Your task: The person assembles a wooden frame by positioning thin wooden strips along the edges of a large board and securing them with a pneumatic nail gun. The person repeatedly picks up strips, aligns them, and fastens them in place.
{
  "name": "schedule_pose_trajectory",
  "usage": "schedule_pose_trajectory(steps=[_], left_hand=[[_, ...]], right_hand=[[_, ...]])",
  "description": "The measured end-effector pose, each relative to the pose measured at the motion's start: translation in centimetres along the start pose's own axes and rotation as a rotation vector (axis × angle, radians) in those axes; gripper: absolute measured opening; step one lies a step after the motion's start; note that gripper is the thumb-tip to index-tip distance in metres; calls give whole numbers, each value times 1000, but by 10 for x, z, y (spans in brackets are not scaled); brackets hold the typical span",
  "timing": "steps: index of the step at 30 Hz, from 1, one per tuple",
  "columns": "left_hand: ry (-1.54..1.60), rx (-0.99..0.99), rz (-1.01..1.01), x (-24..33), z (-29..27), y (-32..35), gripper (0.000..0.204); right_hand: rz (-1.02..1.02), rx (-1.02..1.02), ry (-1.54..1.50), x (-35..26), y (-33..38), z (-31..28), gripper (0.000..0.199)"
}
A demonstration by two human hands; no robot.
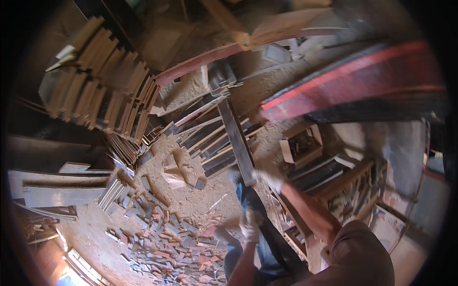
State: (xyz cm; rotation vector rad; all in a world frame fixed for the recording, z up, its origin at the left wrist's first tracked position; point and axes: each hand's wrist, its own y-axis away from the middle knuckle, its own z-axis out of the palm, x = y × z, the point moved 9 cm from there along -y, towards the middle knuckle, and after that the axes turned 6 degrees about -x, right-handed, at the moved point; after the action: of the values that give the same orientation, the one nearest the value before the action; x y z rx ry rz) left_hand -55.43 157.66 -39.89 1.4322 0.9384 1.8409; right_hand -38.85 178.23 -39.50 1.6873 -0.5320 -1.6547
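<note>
Gloved right hand grips the near end of a dark plank; gloved left hand, blurred, grip indeterminate, above scattered offcuts.

A tall stack of planks stood at the upper left. Small wood offcuts littered the sawdust floor, and a red beam crossed the upper right.

stacked boards left, offcuts on the floor below, plank centre
</note>
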Motion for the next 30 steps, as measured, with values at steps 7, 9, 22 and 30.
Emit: schedule_pose_trajectory(steps=[7,9,22,30], left_hand=[[369,-377,69,90,35,110,50],[278,-542,13,55,41,140,33],[-778,-564,-281,-106,-144,168,45],[-1283,-187,-85,-10,-291,120,36]], right_hand=[[52,54,442,52,377,121,68],[-43,280,224,54,442,146,71],[507,1111,-1244,469,839,333,59],[-120,1559,-1342,453,929,139,79]])
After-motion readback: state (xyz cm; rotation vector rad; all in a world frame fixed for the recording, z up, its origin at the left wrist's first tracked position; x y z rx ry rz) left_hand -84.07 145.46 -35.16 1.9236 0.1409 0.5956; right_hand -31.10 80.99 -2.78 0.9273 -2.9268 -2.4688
